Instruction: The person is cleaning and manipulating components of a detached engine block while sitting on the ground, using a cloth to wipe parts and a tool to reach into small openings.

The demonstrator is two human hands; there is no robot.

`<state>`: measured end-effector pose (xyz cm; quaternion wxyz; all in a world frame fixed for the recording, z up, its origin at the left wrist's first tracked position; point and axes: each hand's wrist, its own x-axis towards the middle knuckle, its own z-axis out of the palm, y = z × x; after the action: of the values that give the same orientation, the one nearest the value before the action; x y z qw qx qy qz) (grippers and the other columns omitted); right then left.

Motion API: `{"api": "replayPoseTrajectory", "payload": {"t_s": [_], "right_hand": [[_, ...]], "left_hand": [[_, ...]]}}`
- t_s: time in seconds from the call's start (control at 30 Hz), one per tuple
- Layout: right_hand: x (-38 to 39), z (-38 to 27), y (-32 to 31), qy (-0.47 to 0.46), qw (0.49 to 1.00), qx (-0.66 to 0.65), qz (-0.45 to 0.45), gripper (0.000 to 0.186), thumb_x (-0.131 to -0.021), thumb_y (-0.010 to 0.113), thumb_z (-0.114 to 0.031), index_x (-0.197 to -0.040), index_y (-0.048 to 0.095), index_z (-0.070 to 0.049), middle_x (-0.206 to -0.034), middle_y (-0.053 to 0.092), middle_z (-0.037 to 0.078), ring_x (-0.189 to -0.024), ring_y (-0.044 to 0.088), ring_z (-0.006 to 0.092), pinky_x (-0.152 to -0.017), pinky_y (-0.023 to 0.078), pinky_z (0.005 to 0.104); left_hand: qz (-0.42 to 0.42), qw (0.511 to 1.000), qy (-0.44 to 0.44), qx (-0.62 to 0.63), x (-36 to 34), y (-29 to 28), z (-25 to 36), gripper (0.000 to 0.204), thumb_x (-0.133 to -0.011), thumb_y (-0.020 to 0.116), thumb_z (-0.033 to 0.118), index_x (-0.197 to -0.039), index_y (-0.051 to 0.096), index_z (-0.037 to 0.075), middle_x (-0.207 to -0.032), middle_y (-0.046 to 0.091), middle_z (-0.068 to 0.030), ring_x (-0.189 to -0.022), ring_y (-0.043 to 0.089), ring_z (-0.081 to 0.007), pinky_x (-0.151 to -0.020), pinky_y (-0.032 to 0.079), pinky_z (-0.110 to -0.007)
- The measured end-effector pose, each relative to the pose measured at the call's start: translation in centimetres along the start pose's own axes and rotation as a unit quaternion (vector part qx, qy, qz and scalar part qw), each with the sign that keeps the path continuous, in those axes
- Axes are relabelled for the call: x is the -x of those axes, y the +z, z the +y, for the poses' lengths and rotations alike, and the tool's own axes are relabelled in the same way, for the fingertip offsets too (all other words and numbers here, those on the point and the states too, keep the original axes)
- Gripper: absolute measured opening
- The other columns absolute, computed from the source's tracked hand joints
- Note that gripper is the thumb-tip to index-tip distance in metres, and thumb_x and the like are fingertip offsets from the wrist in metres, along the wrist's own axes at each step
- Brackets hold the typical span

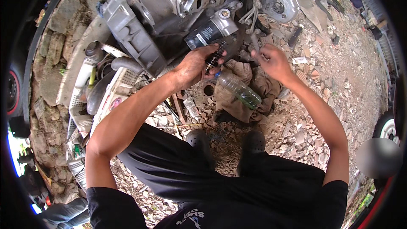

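Note:
My left hand (196, 64) is closed around a small dark part with coils like a spring (217, 55), held upright at a tilt in front of the engine block. A little to the right, my right hand (273, 61) is closed with the fingers pinched together. A thin greyish stick-like piece (255, 42) rises from its fingertips, too blurred to name. Below the hands, a clear plastic bottle (239, 90) with a blue cap and greenish liquid lies on a brown cloth (231, 109). Just beyond my left hand, a black oil filter (202, 36) sits on a metal housing.
The large grey metal engine block (169, 0) fills the far side, with a ribbed metal part (131, 34) leaning at its left. A white plastic crate (115, 87) with hoses stands on the left. Broken stones and rubble (335, 114) cover the ground around my shoes (253, 142).

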<state>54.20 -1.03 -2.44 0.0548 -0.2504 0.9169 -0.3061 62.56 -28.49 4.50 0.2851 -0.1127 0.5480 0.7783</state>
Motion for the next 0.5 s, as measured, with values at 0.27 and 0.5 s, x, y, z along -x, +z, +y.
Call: {"api": "replayPoseTrajectory", "payload": {"t_s": [0.27, 0.5], "right_hand": [[0.7, -10.1, -8.3, -0.072, 0.943, -0.322, 0.041, 0.020, -0.095, 0.073, -0.021, -0.096, 0.065, -0.003, -0.082, 0.074, 0.012, -0.067, 0.071, 0.0125, -0.057, 0.059, 0.0262], [0.2, -11.9, -5.1, -0.321, 0.930, -0.129, 0.121, 0.010, -0.088, 0.075, -0.005, -0.098, 0.074, -0.001, -0.093, 0.075, 0.013, -0.082, 0.075, 0.0253, -0.068, 0.061, 0.0327]], "left_hand": [[0.054, 0.996, 0.059, 0.049, -3.0, 1.6, 0.5, 0.032, -0.109, 0.049, 0.037, -0.105, 0.064, 0.010, -0.087, 0.062, 0.0015, -0.074, 0.056, -0.0097, -0.066, 0.046, -0.027], [-0.017, 0.981, 0.068, 0.181, -0.9, 1.6, 2.2, 0.040, -0.111, 0.039, 0.041, -0.110, 0.061, 0.008, -0.113, 0.067, -0.0082, -0.103, 0.065, -0.0180, -0.090, 0.053, -0.033]]}}
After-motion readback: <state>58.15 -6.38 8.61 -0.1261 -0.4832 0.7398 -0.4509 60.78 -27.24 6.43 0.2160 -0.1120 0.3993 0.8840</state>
